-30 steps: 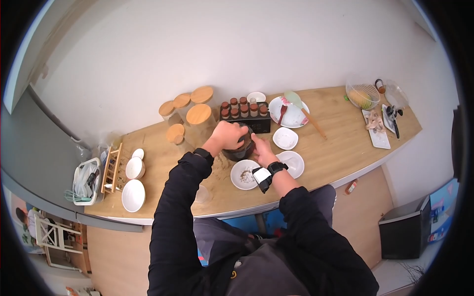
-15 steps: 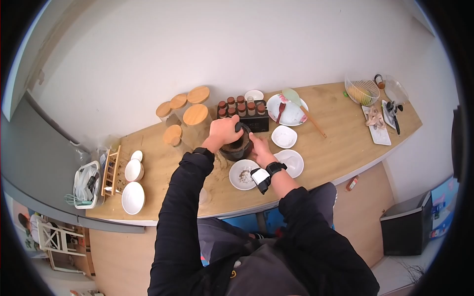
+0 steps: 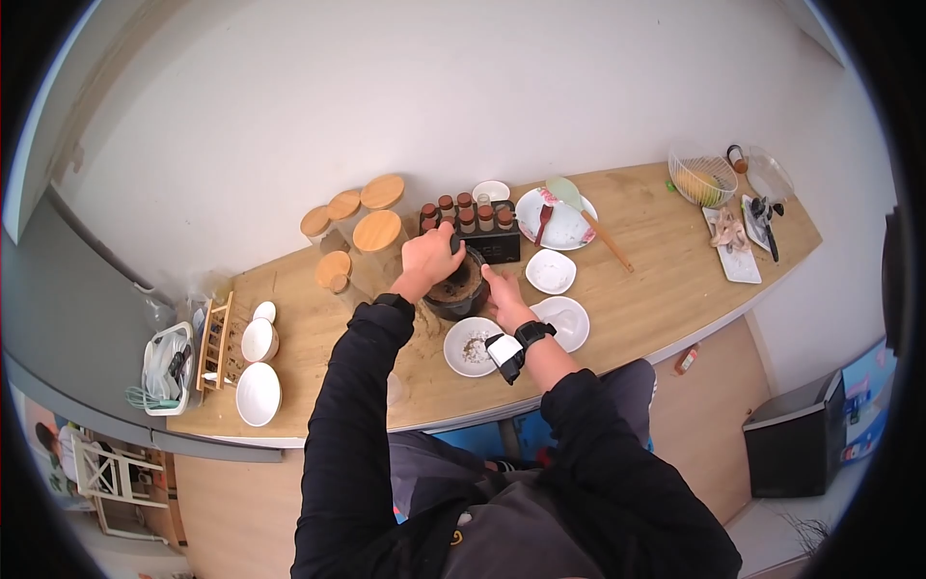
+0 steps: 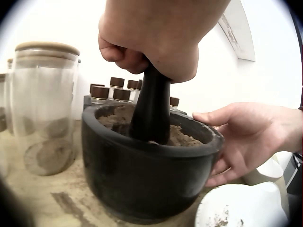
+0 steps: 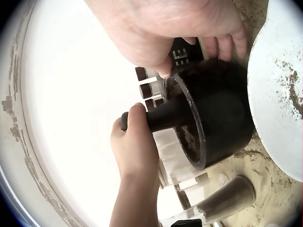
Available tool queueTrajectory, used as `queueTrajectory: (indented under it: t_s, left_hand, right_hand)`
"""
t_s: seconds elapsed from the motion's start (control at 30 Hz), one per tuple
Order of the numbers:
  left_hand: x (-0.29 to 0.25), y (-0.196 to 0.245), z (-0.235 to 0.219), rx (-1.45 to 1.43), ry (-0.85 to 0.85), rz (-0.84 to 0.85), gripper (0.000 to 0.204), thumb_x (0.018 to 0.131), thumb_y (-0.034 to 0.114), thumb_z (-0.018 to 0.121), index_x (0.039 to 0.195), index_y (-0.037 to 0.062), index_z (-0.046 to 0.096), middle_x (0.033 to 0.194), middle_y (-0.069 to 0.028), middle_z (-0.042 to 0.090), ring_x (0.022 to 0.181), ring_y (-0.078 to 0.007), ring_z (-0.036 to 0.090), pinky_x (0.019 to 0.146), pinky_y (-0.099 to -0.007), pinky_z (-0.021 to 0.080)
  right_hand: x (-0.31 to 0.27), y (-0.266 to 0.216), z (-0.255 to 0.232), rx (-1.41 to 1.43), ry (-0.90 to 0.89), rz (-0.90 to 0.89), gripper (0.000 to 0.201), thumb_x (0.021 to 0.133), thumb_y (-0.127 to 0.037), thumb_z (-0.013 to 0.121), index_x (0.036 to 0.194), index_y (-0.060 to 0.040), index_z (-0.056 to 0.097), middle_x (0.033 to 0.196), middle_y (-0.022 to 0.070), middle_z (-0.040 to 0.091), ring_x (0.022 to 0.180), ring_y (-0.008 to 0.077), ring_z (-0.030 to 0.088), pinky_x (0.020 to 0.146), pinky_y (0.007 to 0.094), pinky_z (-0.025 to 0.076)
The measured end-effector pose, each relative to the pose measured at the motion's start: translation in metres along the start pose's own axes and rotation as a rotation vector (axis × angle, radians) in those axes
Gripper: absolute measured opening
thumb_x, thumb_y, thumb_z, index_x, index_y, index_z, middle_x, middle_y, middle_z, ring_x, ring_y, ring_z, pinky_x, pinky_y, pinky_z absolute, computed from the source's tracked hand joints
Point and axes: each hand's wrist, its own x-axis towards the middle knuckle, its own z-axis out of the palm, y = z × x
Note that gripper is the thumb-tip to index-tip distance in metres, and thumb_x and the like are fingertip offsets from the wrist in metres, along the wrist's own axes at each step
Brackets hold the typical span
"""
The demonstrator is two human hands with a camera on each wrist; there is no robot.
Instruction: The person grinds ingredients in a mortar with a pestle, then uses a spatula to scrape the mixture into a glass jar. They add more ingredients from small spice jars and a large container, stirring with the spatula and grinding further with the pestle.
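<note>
A dark stone mortar (image 4: 142, 175) stands on the wooden table, brown powder (image 4: 182, 138) coating its inside. My left hand (image 3: 429, 262) grips the top of the black pestle (image 4: 151, 106), whose lower end is down in the powder. At the mortar's right side, my right hand (image 3: 506, 297) holds it, thumb on the rim and fingers along the outer wall. Close in front of the mortar is a white bowl (image 3: 459, 360) with white and brown bits in it.
Glass jars with wooden lids (image 3: 377, 232) stand behind on the left, beside a black spice rack (image 3: 497, 249) with several capped bottles. Small white bowls (image 3: 552, 272) lie to the right, near a floral plate (image 3: 579, 232). Spilled powder (image 4: 71, 205) marks the table.
My left hand and the pestle's top have shifted left over the mortar, showing more of the powder inside. My right hand keeps its hold on the mortar's side.
</note>
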Motion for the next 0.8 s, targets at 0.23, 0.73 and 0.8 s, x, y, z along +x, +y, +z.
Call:
queueTrajectory:
  t_s: [0.23, 0.73, 0.8]
  left_hand:
    - [-0.020, -0.016, -0.009, -0.100, -0.147, -0.045, 0.035, 0.082, 0.043, 0.055, 0.097, 0.0113, 0.051, 0.081, -0.0135, 0.066, 0.080, -0.0341, 0.064, 0.068, -0.0455, 0.048]
    - [-0.020, -0.012, -0.001, -0.033, 0.089, -0.056, 0.031, 0.085, 0.040, 0.054, 0.094, 0.0102, 0.052, 0.081, -0.0127, 0.065, 0.073, -0.0316, 0.065, 0.061, -0.0437, 0.050]
    - [-0.020, -0.007, 0.002, -0.062, 0.113, -0.007, 0.031, 0.084, 0.039, 0.056, 0.093, 0.0099, 0.051, 0.082, -0.0128, 0.065, 0.073, -0.0323, 0.064, 0.060, -0.0439, 0.050]
  right_hand:
    - [-0.003, 0.001, 0.001, 0.037, 0.004, 0.016, 0.091, 0.083, -0.044, 0.065, 0.148, -0.0106, 0.011, 0.148, 0.0166, 0.026, 0.133, 0.0351, 0.029, 0.106, 0.0530, 0.023]
    - [-0.002, 0.002, 0.002, 0.016, 0.049, -0.050, 0.089, 0.084, -0.041, 0.065, 0.146, -0.0037, 0.013, 0.144, 0.0202, 0.030, 0.131, 0.0340, 0.034, 0.105, 0.0460, 0.028]
    - [-0.003, 0.000, 0.003, 0.016, 0.050, -0.057, 0.089, 0.084, -0.041, 0.065, 0.146, -0.0035, 0.014, 0.144, 0.0201, 0.030, 0.131, 0.0337, 0.034, 0.105, 0.0460, 0.028]
